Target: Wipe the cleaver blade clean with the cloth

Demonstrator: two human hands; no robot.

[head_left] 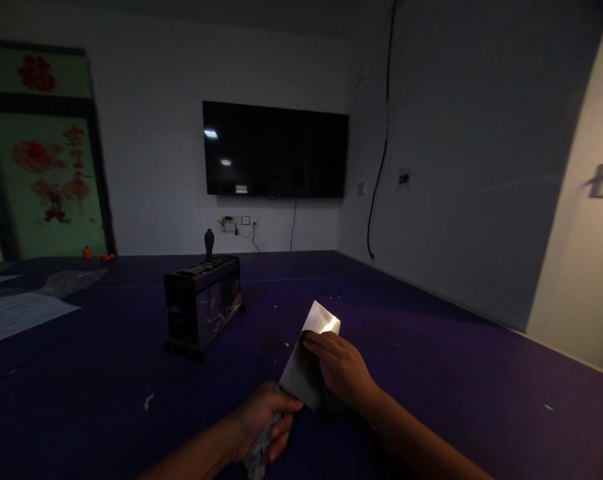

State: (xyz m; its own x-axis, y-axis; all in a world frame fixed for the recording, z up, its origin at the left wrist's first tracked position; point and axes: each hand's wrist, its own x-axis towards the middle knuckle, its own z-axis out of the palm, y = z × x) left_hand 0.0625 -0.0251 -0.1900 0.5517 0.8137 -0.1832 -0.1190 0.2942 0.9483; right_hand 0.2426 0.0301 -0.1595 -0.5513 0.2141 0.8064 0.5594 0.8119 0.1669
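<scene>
Blade [309, 357]: one, flat, broad, rectangular metal, smooth and reflective, with a bright glint at its upper corner; it looks like a cleaver, held low in the middle of the view, above the floor.
Left hand [264, 420]: closed round the blade's lower end, where a pale patterned wrap shows under the fingers.
Right hand [341, 370]: fingers curled over the blade's right edge, pressed on its face.
Carpet [431, 373]: purple, matt, flecked with small white scraps; open on all sides of the hands.
Box [201, 303]: one, black, oblong, glossy-sided, with an upright dark knob on top; well apart, ahead and left.
Screen [275, 150]: one, dark, wall-mounted.
Cable [381, 153]: one, black, hanging down the right wall.
</scene>
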